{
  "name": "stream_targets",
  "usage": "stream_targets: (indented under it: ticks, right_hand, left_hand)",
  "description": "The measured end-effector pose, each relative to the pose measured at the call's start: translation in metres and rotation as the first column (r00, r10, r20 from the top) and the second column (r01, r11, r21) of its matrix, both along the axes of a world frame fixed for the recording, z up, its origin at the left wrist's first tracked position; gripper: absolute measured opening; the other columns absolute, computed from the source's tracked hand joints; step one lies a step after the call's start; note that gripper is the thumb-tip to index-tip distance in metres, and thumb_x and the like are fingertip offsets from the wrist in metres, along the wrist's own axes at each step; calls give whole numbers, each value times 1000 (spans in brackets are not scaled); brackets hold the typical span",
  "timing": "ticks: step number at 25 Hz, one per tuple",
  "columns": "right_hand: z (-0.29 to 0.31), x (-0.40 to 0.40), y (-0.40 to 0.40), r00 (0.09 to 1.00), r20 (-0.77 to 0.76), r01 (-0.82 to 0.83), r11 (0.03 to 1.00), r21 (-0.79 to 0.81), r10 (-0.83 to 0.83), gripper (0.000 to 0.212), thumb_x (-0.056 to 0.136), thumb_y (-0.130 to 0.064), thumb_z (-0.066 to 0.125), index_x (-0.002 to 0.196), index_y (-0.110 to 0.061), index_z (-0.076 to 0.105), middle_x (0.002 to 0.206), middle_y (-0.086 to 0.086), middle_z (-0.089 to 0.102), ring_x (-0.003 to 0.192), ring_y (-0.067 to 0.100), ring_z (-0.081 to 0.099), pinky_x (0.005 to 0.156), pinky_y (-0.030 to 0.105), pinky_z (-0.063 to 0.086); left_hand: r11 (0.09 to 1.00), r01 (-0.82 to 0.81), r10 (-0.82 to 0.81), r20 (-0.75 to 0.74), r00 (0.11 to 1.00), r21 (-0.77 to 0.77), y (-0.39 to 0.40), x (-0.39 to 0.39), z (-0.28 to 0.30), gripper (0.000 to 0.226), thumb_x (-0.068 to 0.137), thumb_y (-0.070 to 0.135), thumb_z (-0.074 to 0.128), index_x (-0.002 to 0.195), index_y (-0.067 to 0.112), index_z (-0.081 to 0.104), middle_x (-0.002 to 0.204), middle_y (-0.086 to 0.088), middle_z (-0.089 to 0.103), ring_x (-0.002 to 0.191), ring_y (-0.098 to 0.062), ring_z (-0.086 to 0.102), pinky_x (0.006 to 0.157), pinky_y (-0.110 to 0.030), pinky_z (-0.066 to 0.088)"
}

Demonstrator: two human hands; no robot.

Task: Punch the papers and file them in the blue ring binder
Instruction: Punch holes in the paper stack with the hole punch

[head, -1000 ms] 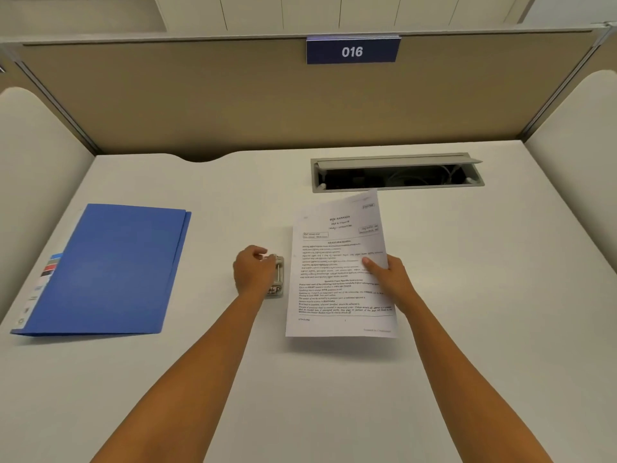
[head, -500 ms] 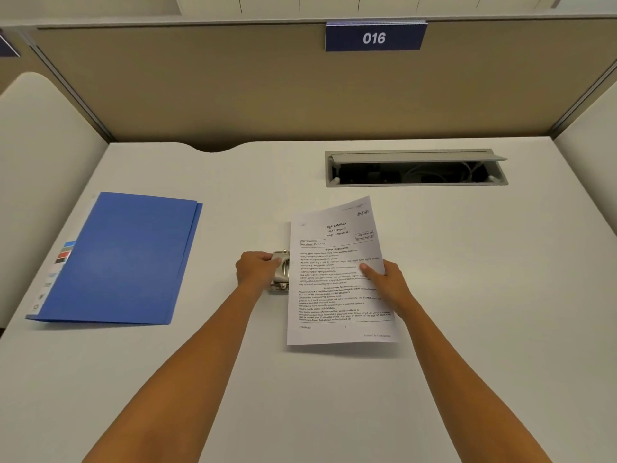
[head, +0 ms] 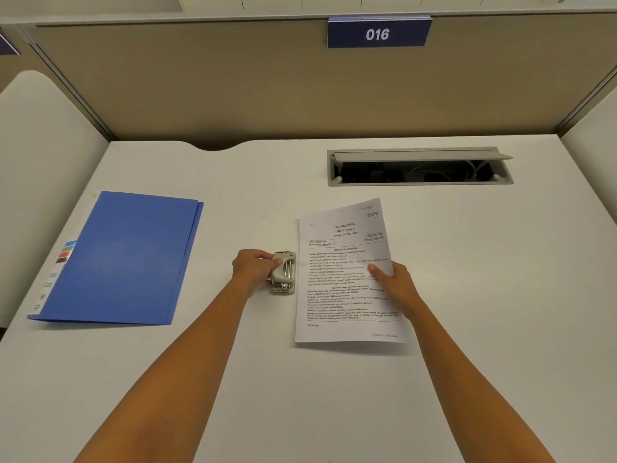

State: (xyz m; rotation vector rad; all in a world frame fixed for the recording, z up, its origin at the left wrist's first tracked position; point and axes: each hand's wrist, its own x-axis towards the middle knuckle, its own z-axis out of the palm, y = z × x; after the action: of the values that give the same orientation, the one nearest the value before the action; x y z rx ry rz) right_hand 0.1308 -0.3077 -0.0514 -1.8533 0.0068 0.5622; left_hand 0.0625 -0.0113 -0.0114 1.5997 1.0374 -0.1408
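A printed sheet of paper (head: 347, 272) is held slightly lifted over the white desk (head: 484, 262), pinched at its right edge by my right hand (head: 395, 285), thumb on top. A small grey hole punch (head: 283, 272) stands on the desk just left of the paper's left edge, apart from it by a small gap. My left hand (head: 253, 267) grips the punch from its left side, thumb on its top. The blue ring binder (head: 123, 259) lies closed and flat at the left of the desk, clear of both hands.
An open cable hatch (head: 419, 167) is set in the desk behind the paper. Beige partition walls enclose the desk at the back and sides, with a blue sign "016" (head: 378, 33) on the back wall.
The paper's left edge has drawn back to the right, uncovering the punch. My left hand has stayed on the punch. The camera view has shifted slightly.
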Motion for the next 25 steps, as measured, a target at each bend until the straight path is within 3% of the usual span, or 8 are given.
stream_targets:
  ticks: [7, 14, 22, 25]
  right_hand:
    - [-4, -2, 7, 1000, -8, -15, 1000, 23, 15, 30, 93, -36, 60, 113, -15, 66, 101, 2, 74, 88, 21, 72, 83, 44, 58]
    - [-5, -1, 10, 999, 17, -30, 1000, -1, 30, 31, 94, -34, 58, 116, -14, 64, 102, 3, 73, 87, 20, 72, 80, 39, 59]
    - [4, -4, 12, 992, 122, -10, 999, -35, 14, 25, 95, -31, 56, 115, -16, 62, 100, 0, 70, 80, 8, 69, 62, 15, 53]
    - [8, 0, 5, 988, 153, 5, 998, -68, 6, 27, 96, -29, 55, 115, -12, 63, 97, -1, 69, 78, 5, 66, 59, 12, 49]
  left_hand:
    - [999, 0, 0, 10, 1000, -33, -1, -2, 2, 16, 74, 9, 82, 82, 9, 69, 99, -18, 71, 84, -31, 71, 53, -31, 57]
    - [999, 0, 1, 2, 1000, -40, 1, -1, -1, 20, 73, 11, 84, 87, 8, 70, 101, -17, 71, 87, -32, 72, 49, -28, 56]
    - [998, 11, -11, -4, 1000, -67, 4, 0, -3, 18, 74, 8, 82, 85, 8, 67, 101, -19, 71, 81, -30, 71, 58, -36, 59]
    - [997, 22, -23, -10, 1000, -79, 7, 0, -4, 20, 75, 8, 82, 88, 6, 67, 102, -20, 70, 85, -31, 71, 64, -41, 60]
